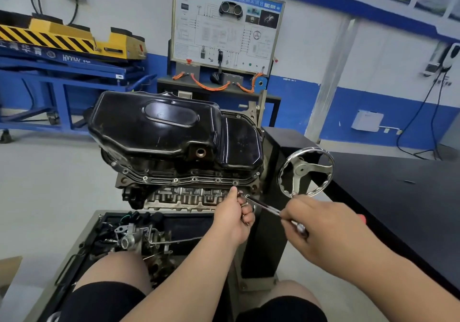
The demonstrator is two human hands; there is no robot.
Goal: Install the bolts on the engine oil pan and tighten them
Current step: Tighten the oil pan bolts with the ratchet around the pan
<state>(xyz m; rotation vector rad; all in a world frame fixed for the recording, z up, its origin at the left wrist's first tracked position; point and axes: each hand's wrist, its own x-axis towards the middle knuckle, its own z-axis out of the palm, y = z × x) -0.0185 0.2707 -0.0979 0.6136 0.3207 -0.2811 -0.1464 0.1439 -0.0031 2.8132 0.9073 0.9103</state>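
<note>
We count one oil pan (174, 127), black and glossy, seated sump-up on the inverted engine (189, 197); its long axis runs left to right across the view, the deeper end to the left, and its one drain hole (200, 152) faces us. Along the near flange we count seven bright bolt points (175, 180); whether each is a seated bolt or a bare hole is too small to tell. There are two hands and one tool. The left hand (234, 218) has its forefinger stretched up to the flange's near right corner, the other fingers curled around small metal pieces (245, 204). The right hand (321, 224) is clenched round the driver (263, 206) — its shaft slants from lower right to upper left, tip pointing at that same corner, just below the flange; a red handle end shows past the knuckles. One chrome handwheel (306, 172) stands just right of the engine; one tray (99, 224) of loose parts lies below it — between our knees.
</note>
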